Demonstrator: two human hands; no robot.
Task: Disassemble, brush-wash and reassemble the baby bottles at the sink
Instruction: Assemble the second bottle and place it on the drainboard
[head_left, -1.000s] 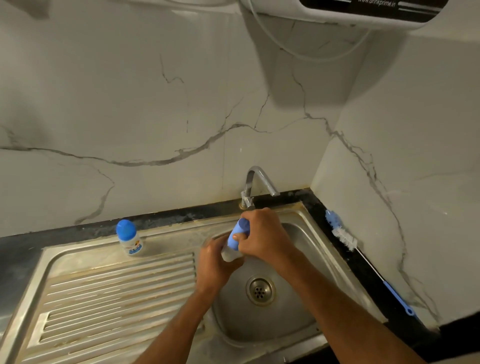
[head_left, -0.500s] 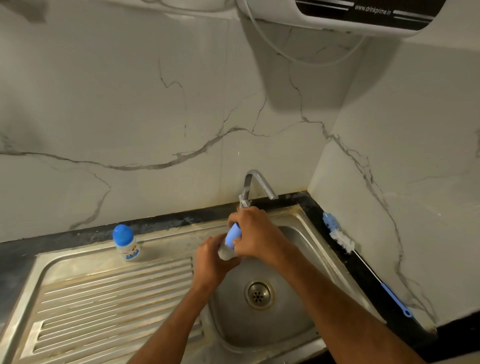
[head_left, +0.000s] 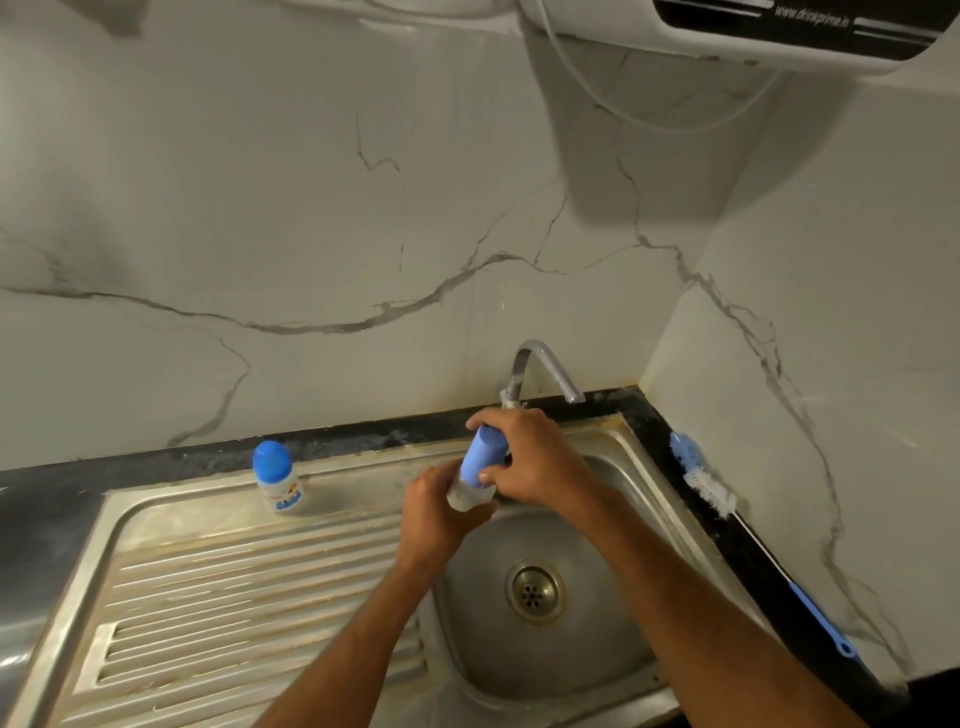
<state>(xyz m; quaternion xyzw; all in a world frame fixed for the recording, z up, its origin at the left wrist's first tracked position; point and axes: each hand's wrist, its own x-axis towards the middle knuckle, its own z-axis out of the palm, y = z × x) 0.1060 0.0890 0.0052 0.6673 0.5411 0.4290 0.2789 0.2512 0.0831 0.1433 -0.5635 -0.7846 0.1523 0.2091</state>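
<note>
Over the back left of the sink basin (head_left: 613, 670) I hold a baby bottle with a blue cap (head_left: 482, 457), tilted. My left hand (head_left: 436, 519) grips its clear lower body, mostly hidden by the fingers. My right hand (head_left: 530, 457) is curled round the blue cap from the right. A second baby bottle (head_left: 278, 480) with a blue cap stands upright at the back of the drainboard. A blue-handled bottle brush (head_left: 706, 486) lies on the black counter right of the sink.
The tap (head_left: 540, 364) rises just behind my hands, its spout pointing right; no water is seen running. The ribbed steel drainboard (head_left: 234, 597) fills the left. The drain (head_left: 535, 592) sits mid-basin. A white appliance (head_left: 727, 26) hangs on the marble wall above.
Both hands keep their hold on the bottle over the basin. The bottle's blue cap shows more between my fingers now; the view shifted slightly.
</note>
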